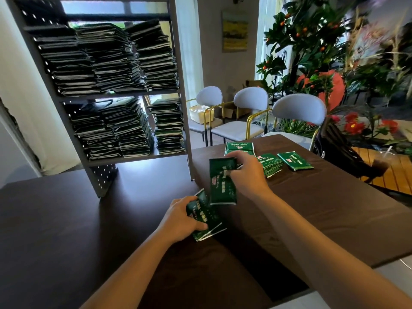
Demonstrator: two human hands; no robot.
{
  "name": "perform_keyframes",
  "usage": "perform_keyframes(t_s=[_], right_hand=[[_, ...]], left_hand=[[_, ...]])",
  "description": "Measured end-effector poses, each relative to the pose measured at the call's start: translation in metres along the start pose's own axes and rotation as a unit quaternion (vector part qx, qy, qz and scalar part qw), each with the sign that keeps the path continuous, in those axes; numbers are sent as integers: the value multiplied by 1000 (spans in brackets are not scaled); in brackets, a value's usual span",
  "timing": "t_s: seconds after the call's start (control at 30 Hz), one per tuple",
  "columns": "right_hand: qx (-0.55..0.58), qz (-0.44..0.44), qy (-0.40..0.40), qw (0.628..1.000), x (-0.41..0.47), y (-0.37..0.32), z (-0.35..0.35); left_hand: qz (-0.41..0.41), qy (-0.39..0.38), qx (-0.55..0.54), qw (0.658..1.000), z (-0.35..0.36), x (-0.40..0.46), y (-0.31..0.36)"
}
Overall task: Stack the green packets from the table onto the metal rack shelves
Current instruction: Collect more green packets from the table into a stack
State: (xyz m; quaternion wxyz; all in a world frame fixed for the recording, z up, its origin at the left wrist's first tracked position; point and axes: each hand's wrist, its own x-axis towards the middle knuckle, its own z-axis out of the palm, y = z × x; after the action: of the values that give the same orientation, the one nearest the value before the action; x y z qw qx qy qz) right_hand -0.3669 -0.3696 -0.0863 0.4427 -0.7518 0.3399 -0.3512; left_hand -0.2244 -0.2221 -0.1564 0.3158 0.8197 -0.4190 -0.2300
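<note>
The left hand (181, 216) has its grip curled round a small bundle of glossy dark green foil packets (206, 216) held low over the dark brown wooden tabletop (334, 208); the right hand (246, 172) pinches one flat green packet with pale lettering (221, 181), hanging upright just above the bundle. More loose green packets (294, 161) lie near the tabletop's far edge, beside the hand; the grey perforated metal rack (104, 179) stands at the left, both shelves stacked high, bare tabletop between it and the hands.

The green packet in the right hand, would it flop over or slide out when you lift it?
Probably it bends a little: the green packet looks thin and flat, held only near its top by the right hand. Its glossy sheen suggests it could be slippery. It seems light, since the left hand grips several packets at once.
</note>
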Motion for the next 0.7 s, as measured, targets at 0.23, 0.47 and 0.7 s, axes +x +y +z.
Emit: perform_keyframes(t_s=[0.23,0.47,0.7], right_hand=[[22,51,-109,992,11,30,21],[-187,-15,-78,979,34,65,39],[-412,-9,-106,905,100,88,45]], left_hand=[[4,99,-76,992,3,10,13],[47,41,-11,998,17,15,1],[58,5,175,983,22,0,15]])
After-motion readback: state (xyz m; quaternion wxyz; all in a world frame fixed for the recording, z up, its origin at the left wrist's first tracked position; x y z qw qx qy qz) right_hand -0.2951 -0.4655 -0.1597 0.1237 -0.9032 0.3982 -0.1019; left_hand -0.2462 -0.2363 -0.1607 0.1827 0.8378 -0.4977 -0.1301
